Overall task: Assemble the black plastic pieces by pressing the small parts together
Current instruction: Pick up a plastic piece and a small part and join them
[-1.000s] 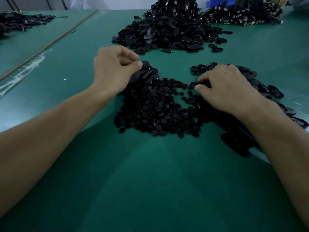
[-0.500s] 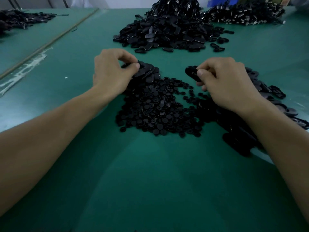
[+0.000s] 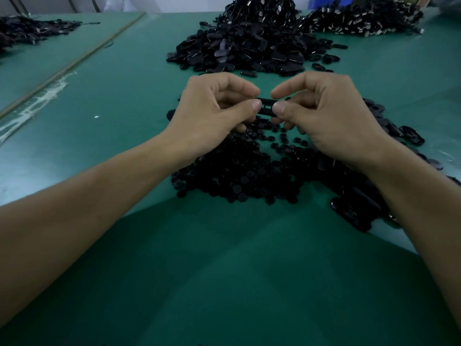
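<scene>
A flat black oval plastic piece (image 3: 267,106) with a small slot in its middle hangs above the table between both hands. My left hand (image 3: 214,111) pinches its left end with thumb and curled fingers. My right hand (image 3: 321,113) pinches its right end the same way. The thumb tips nearly meet over the piece. Under the hands lies a heap of small round black parts (image 3: 239,171). A row of larger black oval pieces (image 3: 354,208) runs along the right, partly hidden by my right forearm.
The green table (image 3: 224,270) stretches toward me. A big mound of black oval pieces (image 3: 244,46) sits behind the hands. Another pile with metal clips (image 3: 369,18) lies at the back right, and a dark pile (image 3: 22,31) at the far left. A thin rod (image 3: 69,66) crosses the left side.
Both hands rose off the piles and came together at the middle. The oval piece that my right hand lifted is now pinched by both hands.
</scene>
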`<state>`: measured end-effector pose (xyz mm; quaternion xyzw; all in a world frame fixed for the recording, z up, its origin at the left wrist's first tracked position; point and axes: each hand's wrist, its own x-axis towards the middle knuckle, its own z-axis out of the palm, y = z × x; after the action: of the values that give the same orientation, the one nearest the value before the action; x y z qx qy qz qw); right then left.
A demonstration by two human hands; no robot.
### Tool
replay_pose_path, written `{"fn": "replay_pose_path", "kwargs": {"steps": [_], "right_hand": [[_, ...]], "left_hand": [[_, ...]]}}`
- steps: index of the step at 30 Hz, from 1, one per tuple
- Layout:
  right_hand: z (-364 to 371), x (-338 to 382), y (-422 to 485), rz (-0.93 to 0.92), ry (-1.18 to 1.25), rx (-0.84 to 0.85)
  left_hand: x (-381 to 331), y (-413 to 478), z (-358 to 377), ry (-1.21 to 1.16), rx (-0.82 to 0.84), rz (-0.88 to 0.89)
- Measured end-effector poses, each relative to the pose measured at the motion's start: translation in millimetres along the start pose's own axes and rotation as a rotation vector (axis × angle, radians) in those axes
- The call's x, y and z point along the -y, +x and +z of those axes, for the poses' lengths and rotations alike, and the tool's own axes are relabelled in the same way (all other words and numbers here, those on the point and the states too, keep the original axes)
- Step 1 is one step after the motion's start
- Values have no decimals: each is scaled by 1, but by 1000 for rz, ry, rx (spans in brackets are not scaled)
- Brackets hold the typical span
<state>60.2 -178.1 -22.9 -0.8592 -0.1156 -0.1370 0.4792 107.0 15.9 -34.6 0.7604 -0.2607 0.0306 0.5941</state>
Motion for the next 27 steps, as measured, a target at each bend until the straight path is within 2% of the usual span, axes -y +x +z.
{"fn": "replay_pose_path", "kwargs": {"steps": [3,10,13,16,18,27], "right_hand": [[2,1,1,-14,53,-5],[7,-2,0,5,-86,-59],[9,-6,0,17,-324,-54],[10,-7,0,41,-567,89],[13,-3,-1,49,-646,145],[19,-1,1,84,-658,146]], "left_hand": [[-1,0,0,-78,12,-45],[-1,1,-2,-154,16,-99],[0,3,-2,-158,-42,-109],[3,5,-4,-194,-110,-143],[5,5,-4,-215,-141,-165],[5,5,-3,-235,-135,-178]]}}
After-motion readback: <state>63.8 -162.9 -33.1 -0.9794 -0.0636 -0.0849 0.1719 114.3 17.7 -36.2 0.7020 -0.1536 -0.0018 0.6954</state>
